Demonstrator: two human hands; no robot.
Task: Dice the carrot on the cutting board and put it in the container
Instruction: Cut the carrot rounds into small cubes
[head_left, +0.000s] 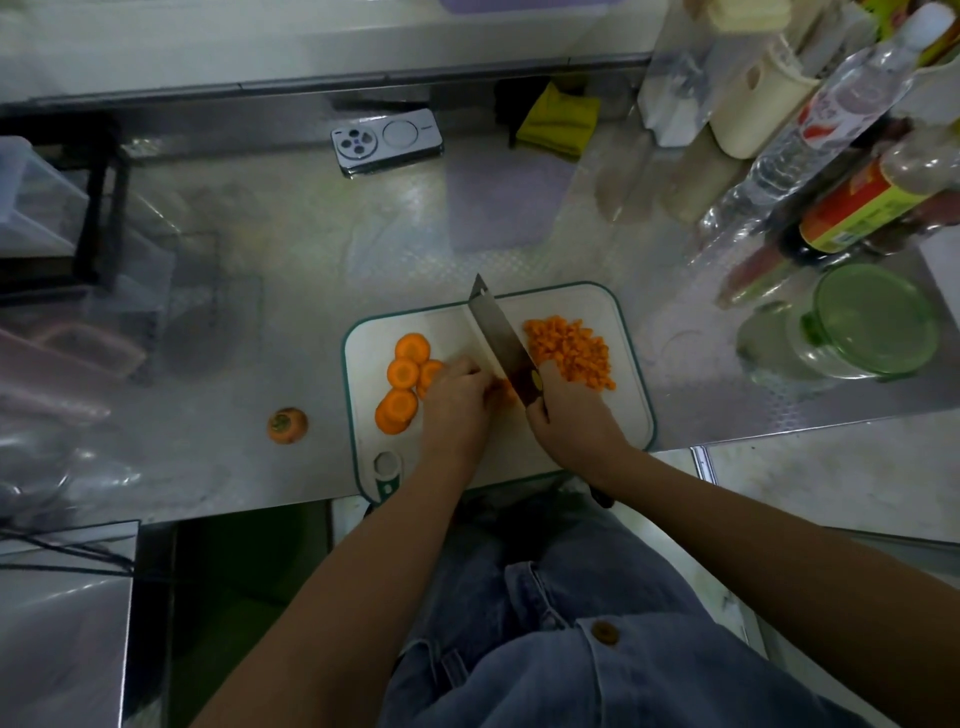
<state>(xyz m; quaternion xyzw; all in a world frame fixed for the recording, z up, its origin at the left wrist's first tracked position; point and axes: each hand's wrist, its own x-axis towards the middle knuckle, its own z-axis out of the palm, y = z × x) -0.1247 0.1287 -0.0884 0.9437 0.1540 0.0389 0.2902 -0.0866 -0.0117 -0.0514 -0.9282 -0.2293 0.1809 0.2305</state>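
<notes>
Mid-frame, the right hand (566, 413) grips the knife (500, 340); the left hand (457, 402) pinches a carrot piece (503, 387) beside it. A slip could nick fingers (475, 376).

Your left hand (457, 410) and right hand (571, 415) are bare, and so are the forearms (363, 561) running back from them. Below your hands you wear faded blue denim (545, 582) with stitched seams and soft folds. A round brown button (605, 632) sits on it, nearer your right arm.
</notes>
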